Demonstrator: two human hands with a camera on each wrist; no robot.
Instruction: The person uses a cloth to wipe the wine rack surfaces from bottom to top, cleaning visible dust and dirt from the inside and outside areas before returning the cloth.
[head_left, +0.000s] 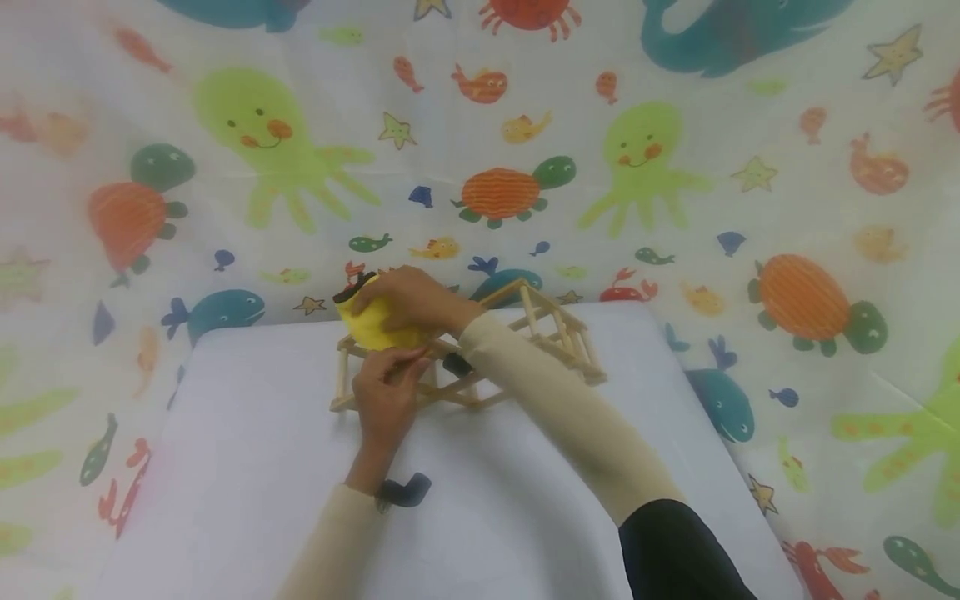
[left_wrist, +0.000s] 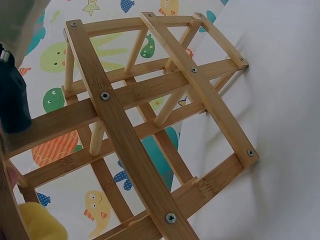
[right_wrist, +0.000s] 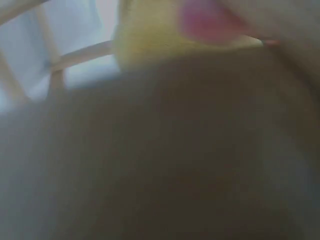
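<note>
The right hand [head_left: 412,300] is gripping a yellow item [head_left: 360,327] at the left end of a wooden rack [left_wrist: 126,135]. The left hand [head_left: 386,392] is curling beside it; its hold cannot be told. The rack is standing on the worktop [head_left: 247,433], its long axis running left to right. The left wrist view is showing metal screws [left_wrist: 105,96].

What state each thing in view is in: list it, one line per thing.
Rack: assembled, resting on the table
Screws: set into the rack's bars
Yellow thing: held at the rack's left part
Right hand: gripping the yellow thing
Left hand: fingers bent at the rack; exact grip unclear
Backdrop: hanging behind the table
</note>
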